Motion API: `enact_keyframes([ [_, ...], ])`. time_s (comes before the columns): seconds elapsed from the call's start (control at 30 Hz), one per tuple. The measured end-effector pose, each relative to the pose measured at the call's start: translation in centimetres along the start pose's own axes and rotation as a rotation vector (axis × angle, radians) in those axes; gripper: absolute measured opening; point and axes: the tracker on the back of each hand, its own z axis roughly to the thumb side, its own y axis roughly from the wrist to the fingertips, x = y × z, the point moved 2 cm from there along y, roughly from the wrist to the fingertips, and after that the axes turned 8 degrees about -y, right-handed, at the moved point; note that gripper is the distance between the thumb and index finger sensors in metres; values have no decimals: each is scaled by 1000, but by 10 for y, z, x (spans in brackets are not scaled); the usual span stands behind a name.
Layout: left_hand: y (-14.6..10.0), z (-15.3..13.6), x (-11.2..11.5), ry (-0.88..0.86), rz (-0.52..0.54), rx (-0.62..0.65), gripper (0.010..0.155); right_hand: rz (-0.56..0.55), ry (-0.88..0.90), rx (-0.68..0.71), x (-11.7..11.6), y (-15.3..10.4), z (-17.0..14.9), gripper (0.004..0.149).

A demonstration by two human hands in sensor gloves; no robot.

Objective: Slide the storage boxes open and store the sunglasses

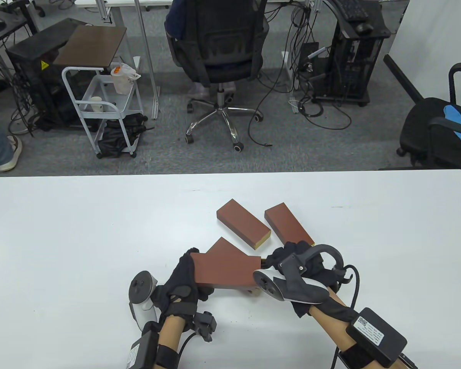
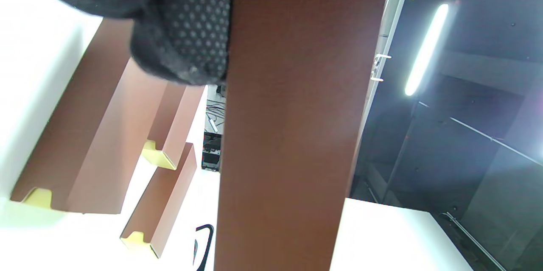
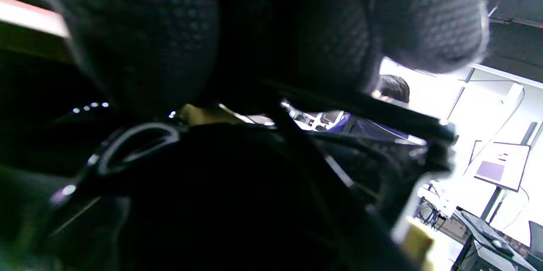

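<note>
Table view: left hand point(image 1: 182, 282) grips brown box point(image 1: 224, 273); right fingers point(image 1: 288, 255) hidden, three boxes point(image 1: 242, 225) behind.

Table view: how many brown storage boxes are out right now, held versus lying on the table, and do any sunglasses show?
Brown box held up by the left hand, right hand at its other end: 1
Brown boxes lying on the table: 3
Sunglasses in plain sight: 0
Total: 4 boxes
</note>
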Motion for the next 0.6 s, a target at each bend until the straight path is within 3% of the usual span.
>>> enact_keyframes([
  [0.33, 2, -7, 2, -26, -17, -26, 75, -68, -50, -19, -5, -4, 3, 36],
  [0.6, 3, -8, 3, -21, -26, -26, 76, -59, 139, -57, -9, -13, -11, 42],
])
